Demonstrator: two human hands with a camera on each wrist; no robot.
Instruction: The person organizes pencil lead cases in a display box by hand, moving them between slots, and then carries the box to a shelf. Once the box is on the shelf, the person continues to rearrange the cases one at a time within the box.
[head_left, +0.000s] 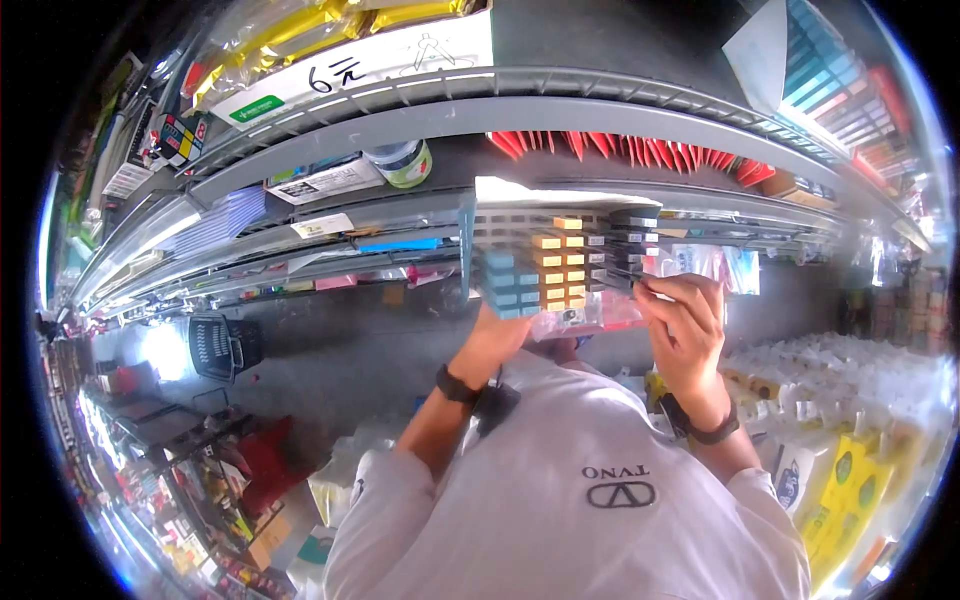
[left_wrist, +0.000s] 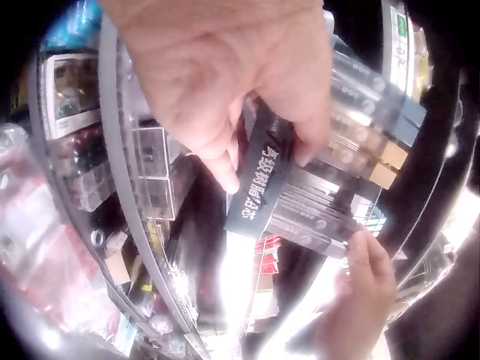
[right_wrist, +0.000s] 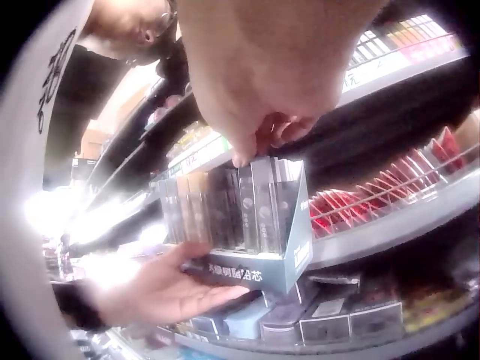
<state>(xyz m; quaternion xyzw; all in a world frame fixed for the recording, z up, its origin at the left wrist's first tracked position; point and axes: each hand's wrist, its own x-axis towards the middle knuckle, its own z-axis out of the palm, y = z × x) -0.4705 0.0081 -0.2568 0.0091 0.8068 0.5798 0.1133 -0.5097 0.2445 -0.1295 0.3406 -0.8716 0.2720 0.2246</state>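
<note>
Right hand (head_left: 685,325): your thumb and fingertips pinch the upper end of one dark tube (right_wrist: 249,206).
Left hand (head_left: 500,333): it is clamped on the lower part of the display box (right_wrist: 298,259), palm below.
Display box: you hold it in the air, near the shelf (right_wrist: 360,251).
Other tubes: yellow ones (head_left: 560,262) and blue ones (head_left: 512,285) stand in the same box.
Risk: if your left hand tilts, loose tubes may slide out; if the pinched tube sticks, a strong pull may drag its neighbours.
</note>
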